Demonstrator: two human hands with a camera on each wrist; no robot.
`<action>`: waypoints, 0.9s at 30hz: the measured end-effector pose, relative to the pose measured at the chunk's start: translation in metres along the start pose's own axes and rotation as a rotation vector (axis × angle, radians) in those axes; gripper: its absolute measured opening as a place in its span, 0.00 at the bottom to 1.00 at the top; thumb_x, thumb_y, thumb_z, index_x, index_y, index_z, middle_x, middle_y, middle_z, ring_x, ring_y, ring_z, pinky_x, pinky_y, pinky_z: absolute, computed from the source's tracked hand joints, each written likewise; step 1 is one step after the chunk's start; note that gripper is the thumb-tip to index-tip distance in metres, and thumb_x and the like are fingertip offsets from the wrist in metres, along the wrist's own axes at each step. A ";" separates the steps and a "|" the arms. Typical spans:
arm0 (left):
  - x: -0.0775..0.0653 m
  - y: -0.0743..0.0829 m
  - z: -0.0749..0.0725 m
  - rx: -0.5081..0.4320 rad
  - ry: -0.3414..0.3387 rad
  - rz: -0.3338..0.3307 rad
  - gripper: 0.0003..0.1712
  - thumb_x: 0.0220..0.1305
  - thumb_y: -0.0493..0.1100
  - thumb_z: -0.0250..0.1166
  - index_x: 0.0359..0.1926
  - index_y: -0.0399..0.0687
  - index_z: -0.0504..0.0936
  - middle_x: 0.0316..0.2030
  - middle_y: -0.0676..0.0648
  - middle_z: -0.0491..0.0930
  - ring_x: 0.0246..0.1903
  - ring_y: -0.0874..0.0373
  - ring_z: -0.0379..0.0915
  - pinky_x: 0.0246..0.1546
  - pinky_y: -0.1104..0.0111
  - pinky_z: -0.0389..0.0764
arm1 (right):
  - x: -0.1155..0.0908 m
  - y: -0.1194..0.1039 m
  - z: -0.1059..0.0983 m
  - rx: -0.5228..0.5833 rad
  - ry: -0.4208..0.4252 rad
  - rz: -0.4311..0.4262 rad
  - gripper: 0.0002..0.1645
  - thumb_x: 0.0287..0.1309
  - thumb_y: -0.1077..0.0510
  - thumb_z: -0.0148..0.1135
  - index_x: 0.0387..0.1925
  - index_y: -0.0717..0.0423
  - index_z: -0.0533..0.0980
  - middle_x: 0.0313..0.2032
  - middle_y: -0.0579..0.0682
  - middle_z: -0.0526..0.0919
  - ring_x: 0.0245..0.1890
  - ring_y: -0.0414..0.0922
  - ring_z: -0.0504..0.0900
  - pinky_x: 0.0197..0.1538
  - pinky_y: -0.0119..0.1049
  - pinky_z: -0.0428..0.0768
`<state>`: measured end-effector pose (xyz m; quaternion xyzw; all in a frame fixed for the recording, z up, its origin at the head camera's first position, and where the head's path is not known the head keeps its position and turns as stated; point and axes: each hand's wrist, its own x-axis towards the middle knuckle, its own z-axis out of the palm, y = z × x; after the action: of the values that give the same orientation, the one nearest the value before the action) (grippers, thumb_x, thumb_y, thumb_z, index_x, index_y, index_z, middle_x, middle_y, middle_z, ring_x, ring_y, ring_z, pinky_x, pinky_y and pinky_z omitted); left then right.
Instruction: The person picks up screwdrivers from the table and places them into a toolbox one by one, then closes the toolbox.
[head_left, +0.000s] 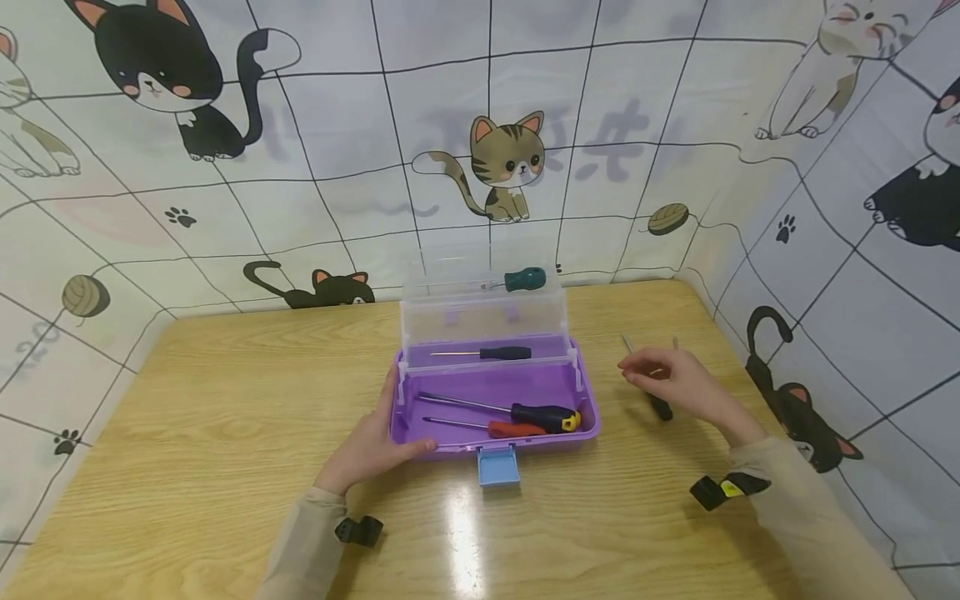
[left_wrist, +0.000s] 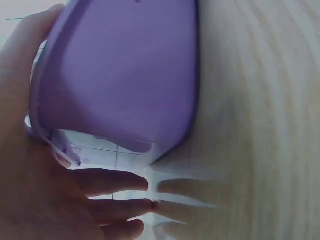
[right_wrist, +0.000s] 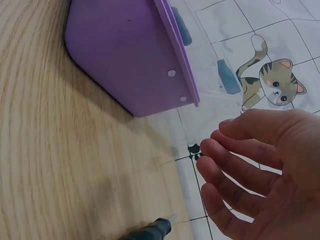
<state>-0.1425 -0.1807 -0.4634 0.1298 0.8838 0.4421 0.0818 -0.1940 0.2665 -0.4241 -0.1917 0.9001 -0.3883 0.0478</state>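
Observation:
A purple toolbox (head_left: 495,446) stands with its clear lid raised. My left hand (head_left: 378,446) rests at its left end, thumb over the front rim. In the left wrist view the fingers (left_wrist: 115,181) stretch straight past the box's end. A black-and-yellow screwdriver (head_left: 546,417) and a red screwdriver (head_left: 517,430) lie in the bottom. Farther back are a thin black-handled screwdriver (head_left: 506,353) and a green-handled screwdriver (head_left: 525,279). My right hand (head_left: 678,383) hovers right of the box, fingers loosely bent, nothing in it. Below it lies a dark-handled screwdriver (head_left: 660,407), partly hidden.
A second thin metal tip (head_left: 676,342) shows behind the right hand. The toolbox's blue latch (head_left: 498,468) hangs at the front. The wooden table (head_left: 247,433) meets a cat-printed cloth (head_left: 322,200) at the back and sides.

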 end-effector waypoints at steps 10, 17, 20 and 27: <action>-0.001 0.001 0.000 -0.053 -0.005 0.022 0.77 0.44 0.54 0.79 0.76 0.58 0.26 0.71 0.31 0.49 0.64 0.32 0.56 0.62 0.42 0.58 | -0.013 0.013 -0.002 0.002 0.026 0.037 0.14 0.64 0.63 0.61 0.48 0.68 0.79 0.43 0.59 0.84 0.40 0.39 0.80 0.42 0.33 0.80; 0.001 0.001 0.000 -0.071 -0.009 0.057 0.77 0.45 0.52 0.79 0.75 0.59 0.25 0.72 0.30 0.45 0.66 0.31 0.51 0.63 0.40 0.54 | -0.017 0.021 0.000 0.023 0.056 0.055 0.14 0.61 0.66 0.62 0.48 0.70 0.78 0.40 0.60 0.84 0.36 0.36 0.80 0.39 0.31 0.79; 0.001 0.001 0.000 -0.084 -0.014 0.061 0.76 0.46 0.51 0.79 0.75 0.61 0.25 0.72 0.30 0.44 0.66 0.31 0.50 0.63 0.40 0.54 | -0.016 0.023 0.001 0.026 0.058 0.072 0.15 0.60 0.67 0.63 0.48 0.70 0.78 0.39 0.60 0.84 0.35 0.37 0.79 0.39 0.32 0.79; 0.001 0.001 -0.001 -0.105 -0.025 0.059 0.76 0.47 0.50 0.78 0.75 0.58 0.25 0.72 0.31 0.45 0.66 0.32 0.52 0.63 0.41 0.55 | -0.017 0.023 0.003 -0.020 0.085 0.128 0.16 0.59 0.66 0.64 0.49 0.69 0.78 0.41 0.60 0.83 0.38 0.48 0.80 0.38 0.32 0.79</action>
<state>-0.1434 -0.1805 -0.4621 0.1566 0.8540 0.4885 0.0866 -0.1845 0.2850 -0.4437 -0.1174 0.9156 -0.3832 0.0323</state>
